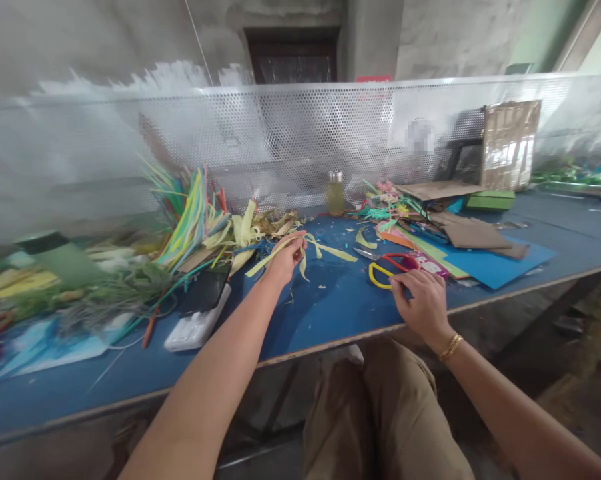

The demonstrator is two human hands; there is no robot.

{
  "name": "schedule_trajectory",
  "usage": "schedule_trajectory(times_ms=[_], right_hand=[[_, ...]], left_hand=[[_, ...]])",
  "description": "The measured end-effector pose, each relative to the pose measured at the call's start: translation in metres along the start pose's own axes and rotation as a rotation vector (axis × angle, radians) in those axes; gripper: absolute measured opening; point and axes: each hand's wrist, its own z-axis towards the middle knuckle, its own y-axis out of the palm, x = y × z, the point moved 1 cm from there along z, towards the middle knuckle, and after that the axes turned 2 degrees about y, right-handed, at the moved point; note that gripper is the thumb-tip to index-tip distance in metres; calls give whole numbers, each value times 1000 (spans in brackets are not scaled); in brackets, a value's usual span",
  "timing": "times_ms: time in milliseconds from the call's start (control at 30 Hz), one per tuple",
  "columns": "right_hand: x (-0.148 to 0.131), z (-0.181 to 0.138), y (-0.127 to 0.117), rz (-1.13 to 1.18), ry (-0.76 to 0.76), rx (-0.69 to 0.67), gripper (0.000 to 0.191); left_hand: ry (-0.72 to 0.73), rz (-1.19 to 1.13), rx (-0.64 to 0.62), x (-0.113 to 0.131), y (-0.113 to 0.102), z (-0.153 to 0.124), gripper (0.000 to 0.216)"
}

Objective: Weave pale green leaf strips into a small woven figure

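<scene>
My left hand (286,259) is above the blue table, its fingers pinched around pale yellow-green strips (335,251) that stick out on both sides. They look like dried husk or crepe paper; I cannot tell which. My right hand (423,299) is at the table's front edge, fingers curled and the thumb tip on the yellow loop of a pair of scissors (380,275). The scissors have one yellow and one red handle, and their blades point left toward the strips. A pink printed packet (430,264) lies just behind my right hand.
Bundled coloured stems (187,217) and a heap of husk-like strips (245,227) sit behind my left arm. A white box-like item (196,325) lies beside it. A glass jar (335,193) stands by the perforated metal screen (300,127). Blue card (505,263) and cardboard (475,233) lie at right.
</scene>
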Motion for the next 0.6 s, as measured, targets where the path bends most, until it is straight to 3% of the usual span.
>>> schedule_trajectory(times_ms=[267, 600], right_hand=[[1, 2, 4, -46, 25, -12, 23], [8, 1, 8, -31, 48, -17, 22]], left_hand=[[-69, -244, 217, 4, -8, 9, 17], [-59, -325, 98, 12, -3, 3, 16]])
